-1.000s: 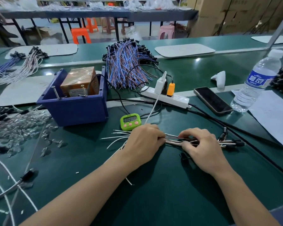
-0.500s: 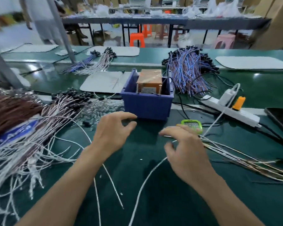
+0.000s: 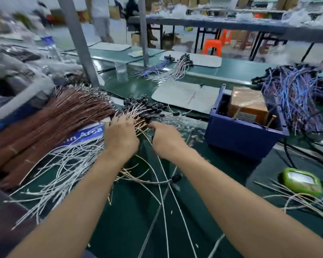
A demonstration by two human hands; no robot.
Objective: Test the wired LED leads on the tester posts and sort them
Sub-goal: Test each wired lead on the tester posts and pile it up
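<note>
A heap of wired LED leads (image 3: 138, 108) with black heads and white and brown wires lies at the centre left of the green bench. My left hand (image 3: 121, 136) reaches into the heap, its fingers curled among the wires. Beside it, my right hand (image 3: 166, 140) is curled and pinches a few leads whose white wires trail toward me. The tester, a brown taped box (image 3: 248, 105) with a metal post (image 3: 269, 121), sits in a blue bin (image 3: 241, 140) to the right. A small pile of leads (image 3: 296, 202) lies at the lower right.
A thick bundle of brown wires (image 3: 54, 120) fills the left side. A green timer (image 3: 302, 181) lies at the right, and a blue and purple wire bundle (image 3: 295, 94) lies behind the bin. Grey posts (image 3: 78, 40) stand at the back left. Loose white wires (image 3: 162, 211) cross the bench near me.
The view has swung left. Both hands left the leads by the timer and moved left to the heap, where they now take hold of leads.
</note>
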